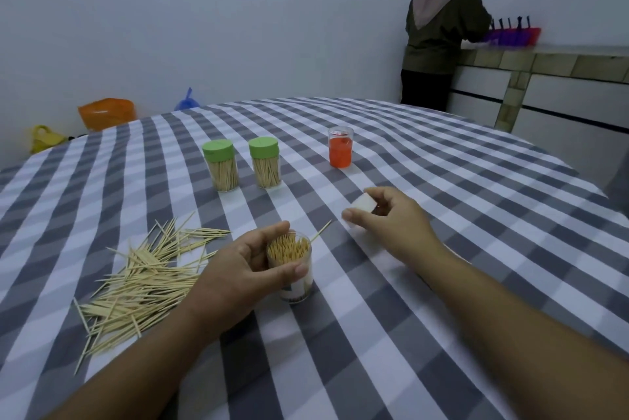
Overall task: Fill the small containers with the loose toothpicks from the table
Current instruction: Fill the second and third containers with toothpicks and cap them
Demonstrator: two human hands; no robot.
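On the table: I see a grey-and-white checked cloth (425,249) carrying everything in play.
Left hand: my left hand (238,270) grips an open clear container (294,270) packed with upright toothpicks; its fingers (272,235) curl round the far side and the thumb presses the near wall.
Right hand: my right hand (391,218) pinches a small white lid (364,204) between thumb and curled fingers, just above the cloth, apart from the open container.
Loose toothpicks: a scattered pile (143,276) lies on the cloth just left of my left hand; a single stray toothpick (320,230) lies just behind the container.
Filled containers: two green-lidded containers (219,164) (265,161) stand side by side farther back, both full.
Red container: one clear container with red contents (339,147) stands to their right.
Writing: a label on the held container's lower part is too blurred for me to read.
Background: a person (439,28) stands at a tiled counter (544,58), back turned.
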